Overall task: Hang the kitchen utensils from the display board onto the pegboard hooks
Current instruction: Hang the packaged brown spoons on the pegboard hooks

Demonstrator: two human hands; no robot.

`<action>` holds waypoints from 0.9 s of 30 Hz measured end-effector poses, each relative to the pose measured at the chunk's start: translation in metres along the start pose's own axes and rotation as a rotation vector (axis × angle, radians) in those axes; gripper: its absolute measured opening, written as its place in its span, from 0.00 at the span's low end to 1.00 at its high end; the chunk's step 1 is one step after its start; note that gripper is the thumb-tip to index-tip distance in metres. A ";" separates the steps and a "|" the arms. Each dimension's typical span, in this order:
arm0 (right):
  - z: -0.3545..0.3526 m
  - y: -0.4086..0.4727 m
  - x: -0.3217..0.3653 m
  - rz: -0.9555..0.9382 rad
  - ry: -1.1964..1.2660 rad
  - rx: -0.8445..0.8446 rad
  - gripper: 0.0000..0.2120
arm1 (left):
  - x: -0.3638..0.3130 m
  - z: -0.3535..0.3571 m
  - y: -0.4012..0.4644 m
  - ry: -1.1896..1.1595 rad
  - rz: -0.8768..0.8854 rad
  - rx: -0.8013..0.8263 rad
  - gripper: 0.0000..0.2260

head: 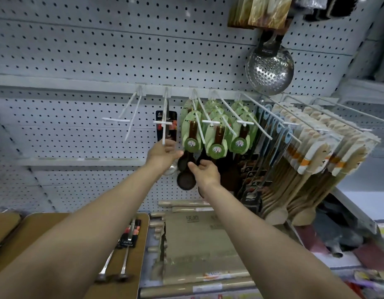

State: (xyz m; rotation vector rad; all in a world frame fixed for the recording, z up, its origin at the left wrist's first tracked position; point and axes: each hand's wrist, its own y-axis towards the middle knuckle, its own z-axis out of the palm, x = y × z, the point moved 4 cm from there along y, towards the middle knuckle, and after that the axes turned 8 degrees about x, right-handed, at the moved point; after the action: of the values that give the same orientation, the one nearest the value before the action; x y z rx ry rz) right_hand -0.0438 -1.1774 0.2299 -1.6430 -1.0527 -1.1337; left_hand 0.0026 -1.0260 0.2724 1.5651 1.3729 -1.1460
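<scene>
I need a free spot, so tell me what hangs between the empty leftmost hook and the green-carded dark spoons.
One hook carrying a black-carded steel ladle, which the left hand is at; head view.

Both hands raised at the pegboard hooks — left hand gripping a ladle.

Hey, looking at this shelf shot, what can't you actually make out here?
Head view only:
- Left hand covers the lower handle of the ladle on the hook, so its grip is unclear.
- Right hand hides part of the dark wooden spoons; contact is uncertain.
- Print on the green tags is too small.
- Brown packages are cut off by the top edge.
- Bottom-right items are motion-blurred.
</scene>
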 end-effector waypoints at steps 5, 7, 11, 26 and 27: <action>-0.012 -0.042 0.035 -0.250 -0.622 0.118 0.28 | -0.002 -0.022 -0.066 0.384 0.060 -0.075 0.25; -0.011 -0.061 0.052 -0.371 -0.850 0.158 0.26 | -0.004 -0.035 -0.094 0.521 0.073 -0.108 0.27; 0.001 -0.097 0.079 -0.544 -1.109 0.272 0.29 | -0.007 -0.072 -0.148 0.735 0.065 -0.196 0.26; 0.148 -0.173 0.130 -0.817 -1.203 0.384 0.29 | 0.016 -0.226 -0.206 0.887 0.030 -0.324 0.26; 0.163 -0.172 0.132 -0.812 -1.197 0.384 0.29 | 0.022 -0.239 -0.203 0.890 0.036 -0.319 0.26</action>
State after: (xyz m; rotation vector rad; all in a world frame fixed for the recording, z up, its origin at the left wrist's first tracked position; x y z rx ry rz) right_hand -0.1371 -0.9536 0.3515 -1.5367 -2.6612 -0.1822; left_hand -0.1627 -0.7655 0.3329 1.9173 1.9391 -0.1334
